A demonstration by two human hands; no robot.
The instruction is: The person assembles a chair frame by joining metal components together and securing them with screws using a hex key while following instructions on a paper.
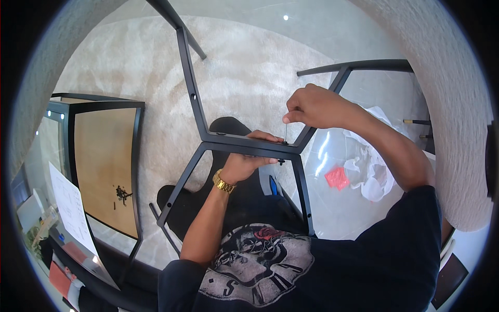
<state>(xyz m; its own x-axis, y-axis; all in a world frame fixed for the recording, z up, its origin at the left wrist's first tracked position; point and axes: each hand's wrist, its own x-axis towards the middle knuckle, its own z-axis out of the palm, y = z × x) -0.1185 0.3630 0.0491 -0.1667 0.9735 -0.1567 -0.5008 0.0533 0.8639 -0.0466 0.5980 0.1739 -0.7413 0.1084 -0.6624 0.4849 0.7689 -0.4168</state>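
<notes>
Across my lap lies a black metal frame [236, 147], its two angled pieces lying side by side along the middle bars. My left hand [244, 165] is wrapped round these bars, thumb on the near side and fingers on the far side. Above their right end, my right hand [314, 106] pinches a thin metal hex key [286, 133], held upright. The key's lower tip meets a small black bolt [284, 142] on the far bar. Below it, a dark knob-like fastener [281, 161] sticks out from the near bar.
At left stands a black-framed table with a wooden top [104, 156], bearing a pile of small dark hardware [122, 193]. A printed sheet [70, 203] is nearby. On the floor at right are a red packet [337, 178] and crumpled white wrapping [371, 177]. A pale rug [130, 62] lies beyond.
</notes>
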